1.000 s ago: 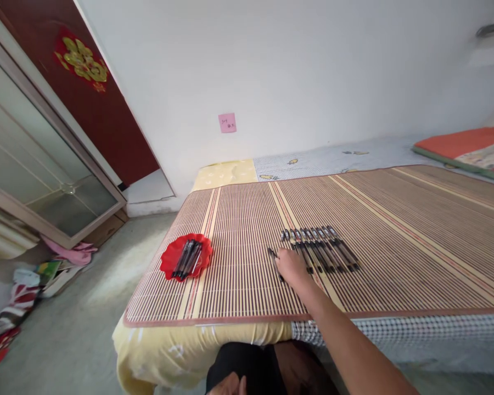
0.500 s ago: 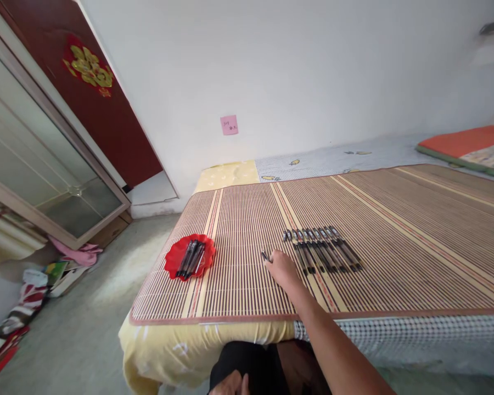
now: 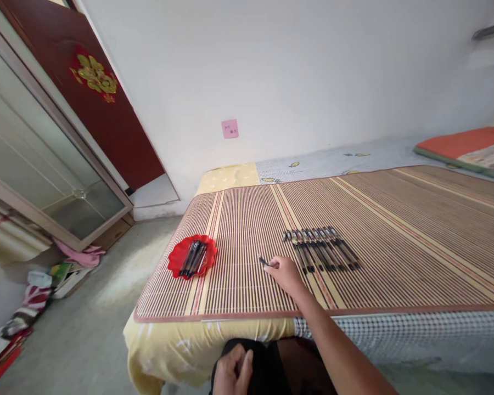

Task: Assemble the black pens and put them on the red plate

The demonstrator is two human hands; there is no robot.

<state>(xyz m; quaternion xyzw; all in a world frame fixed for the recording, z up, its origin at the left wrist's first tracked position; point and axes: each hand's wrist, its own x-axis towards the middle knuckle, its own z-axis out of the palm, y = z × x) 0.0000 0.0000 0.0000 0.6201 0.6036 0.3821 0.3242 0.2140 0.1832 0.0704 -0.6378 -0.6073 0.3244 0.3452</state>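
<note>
My right hand [image 3: 283, 274] is closed in a pinch on a pen [image 3: 262, 260] with a dark body. Its upper end sticks out past my fingertips, while the rest is hidden by the hand. Just right of the hand lies a row of several black pens [image 3: 323, 249], side by side with their caps toward the wall. To the left, a red scalloped plate [image 3: 173, 258] holds a bundle of several more pens [image 3: 194, 258]. Down at my lap, my left hand [image 3: 233, 370] is loosely curled, and nothing shows in it.
A striped bamboo mat [image 3: 247, 208] covers the bed, over yellow and checked cloth. Folded orange bedding [image 3: 461, 144] lies at the back right. A pink note [image 3: 230, 129] is on the wall. Left of the bed are the floor, a glass-panelled door [image 3: 45, 142] and some clutter.
My right hand has shifted slightly and tilted, so more of the pen shows to the left. My left hand has risen further into view at the lap. The camera has turned slightly.
</note>
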